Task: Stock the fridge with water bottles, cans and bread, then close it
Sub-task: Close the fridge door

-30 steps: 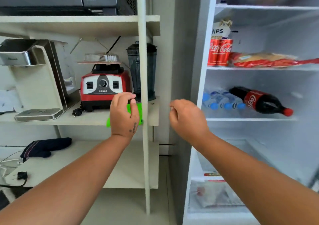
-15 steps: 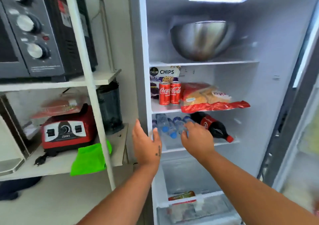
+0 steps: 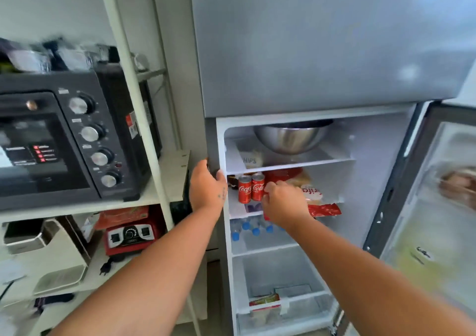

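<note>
The fridge (image 3: 322,52) has its lower compartment open. Two red cola cans (image 3: 251,188) stand upright at the left of the middle shelf. To their right lies a red-edged bread bag (image 3: 324,209). Several water bottles (image 3: 251,228) with blue caps lie on the shelf below. My left hand (image 3: 207,188) rests flat against the fridge's left frame, fingers apart. My right hand (image 3: 283,201) is at the front of the middle shelf, fingers curled against the bread bag just right of the cans; whether it grips the bag is unclear.
The fridge door (image 3: 438,207) stands open at the right. A steel bowl (image 3: 291,137) and a chips bag (image 3: 249,159) sit on the top shelf, with a crisper drawer (image 3: 283,310) at the bottom. A shelf rack at the left holds a black oven (image 3: 64,142) and a red appliance (image 3: 131,232).
My view rose. My left hand left the green cloth on the rack and came to the fridge frame. My right hand rose from the water bottles to the bread bag.
</note>
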A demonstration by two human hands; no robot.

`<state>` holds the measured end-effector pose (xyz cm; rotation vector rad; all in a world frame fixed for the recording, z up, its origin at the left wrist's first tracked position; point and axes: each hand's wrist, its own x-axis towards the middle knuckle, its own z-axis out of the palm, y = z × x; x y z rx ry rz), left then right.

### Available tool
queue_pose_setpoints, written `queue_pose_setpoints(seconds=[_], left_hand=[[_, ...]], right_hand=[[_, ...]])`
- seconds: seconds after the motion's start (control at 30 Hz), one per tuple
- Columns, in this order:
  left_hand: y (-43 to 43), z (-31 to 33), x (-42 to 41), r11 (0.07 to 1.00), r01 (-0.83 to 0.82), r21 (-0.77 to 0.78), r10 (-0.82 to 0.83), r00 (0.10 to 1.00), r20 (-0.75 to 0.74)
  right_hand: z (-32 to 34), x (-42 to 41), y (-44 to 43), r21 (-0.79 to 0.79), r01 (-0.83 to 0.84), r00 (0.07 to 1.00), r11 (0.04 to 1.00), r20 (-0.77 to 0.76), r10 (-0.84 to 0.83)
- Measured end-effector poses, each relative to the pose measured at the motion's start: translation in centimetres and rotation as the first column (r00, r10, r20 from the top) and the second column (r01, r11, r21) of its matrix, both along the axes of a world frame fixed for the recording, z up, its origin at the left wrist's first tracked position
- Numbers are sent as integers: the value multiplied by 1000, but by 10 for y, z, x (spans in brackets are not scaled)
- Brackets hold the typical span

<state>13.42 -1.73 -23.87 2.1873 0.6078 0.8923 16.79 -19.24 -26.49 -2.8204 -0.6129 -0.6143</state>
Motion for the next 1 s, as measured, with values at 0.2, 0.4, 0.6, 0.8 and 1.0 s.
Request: queue_pose_setpoints(seconds=[0.2, 0.4, 0.6, 0.8, 1.0], left_hand=[[-35, 86, -9, 961, 49, -274, -198, 812, -549], [-139, 162, -11, 913, 401, -77, -365, 717, -594], [-263, 198, -15, 818, 566, 106, -450, 743, -495], [-413, 201, -37, 659, 701, 273, -563, 700, -439], [-543, 196, -63, 580, 766, 276, -661, 641, -390]], right_hand=[[103, -21, -52, -45, 125, 992, 991, -11, -125], [188, -52, -163, -85, 347, 938, 934, 30, -345], [223, -89, -299, -95, 528, 849, 844, 17, -529], [233, -139, -434, -37, 624, 781, 781, -6, -624], [230, -173, -555, -43, 696, 714, 716, -62, -698]])
